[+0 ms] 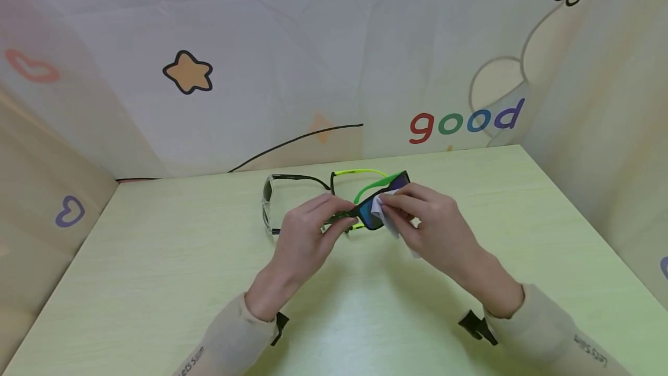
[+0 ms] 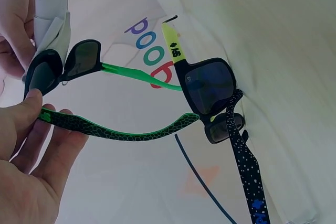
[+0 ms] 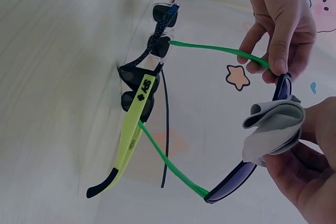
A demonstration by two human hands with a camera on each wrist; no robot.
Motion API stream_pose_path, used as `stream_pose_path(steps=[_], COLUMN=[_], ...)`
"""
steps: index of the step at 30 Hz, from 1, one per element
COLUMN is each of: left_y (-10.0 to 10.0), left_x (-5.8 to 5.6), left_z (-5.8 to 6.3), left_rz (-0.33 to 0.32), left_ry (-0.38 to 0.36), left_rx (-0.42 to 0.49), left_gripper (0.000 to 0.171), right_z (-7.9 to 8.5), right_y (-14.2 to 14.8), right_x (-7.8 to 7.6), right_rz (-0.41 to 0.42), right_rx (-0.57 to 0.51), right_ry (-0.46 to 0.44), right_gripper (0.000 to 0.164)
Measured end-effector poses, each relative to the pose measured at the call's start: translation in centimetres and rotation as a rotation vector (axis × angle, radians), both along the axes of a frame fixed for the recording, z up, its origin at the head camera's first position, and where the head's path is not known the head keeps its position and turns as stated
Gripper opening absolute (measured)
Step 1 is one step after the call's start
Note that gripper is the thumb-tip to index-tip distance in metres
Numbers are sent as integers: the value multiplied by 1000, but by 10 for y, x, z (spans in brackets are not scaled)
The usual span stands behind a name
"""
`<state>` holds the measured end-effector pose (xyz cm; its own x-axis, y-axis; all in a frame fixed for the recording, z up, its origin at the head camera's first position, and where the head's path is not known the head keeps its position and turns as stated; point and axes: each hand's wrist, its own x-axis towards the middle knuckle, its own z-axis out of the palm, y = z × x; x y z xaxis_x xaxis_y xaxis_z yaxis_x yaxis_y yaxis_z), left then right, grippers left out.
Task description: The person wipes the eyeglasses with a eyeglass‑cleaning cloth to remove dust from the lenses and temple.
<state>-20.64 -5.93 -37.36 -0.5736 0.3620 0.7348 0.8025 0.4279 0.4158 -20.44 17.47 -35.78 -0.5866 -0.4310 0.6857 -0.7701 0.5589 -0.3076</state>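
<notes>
My left hand (image 1: 302,234) pinches a pair of black-and-green sunglasses (image 2: 121,135) near the hinge of one temple. They are up in front of me with both green temples unfolded, pointing away. In my right hand (image 1: 435,219) is a folded pale grey cloth (image 3: 273,127), pinched over a lens. The cloth hides part of the front of the frame. In the right wrist view, a bluish-purple lens (image 3: 236,182) shows below the cloth.
Beyond my hands, sunglasses with yellow temples (image 3: 134,129) stand on the pale table (image 1: 172,283). Left of them is a clear-framed pair with dark speckled temples (image 2: 247,171). A printed curtain (image 1: 292,62) hangs behind the table.
</notes>
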Motion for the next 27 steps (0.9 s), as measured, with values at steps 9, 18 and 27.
stream_pose_path(steps=[9,18,27], left_y=[4,5,3], left_x=[1,2,2], left_z=[-1,-2,0], left_rz=[14,7,-15], left_ry=[30,27,-20], left_rx=[-18,-38,-17], left_gripper=[11,13,10], right_z=[-2,3,4], right_y=[-9,-13,-4], right_x=[3,6,1], right_rz=[63,78,25], right_rx=[10,24,-22], right_ry=[141,176,91], right_gripper=[27,26,23])
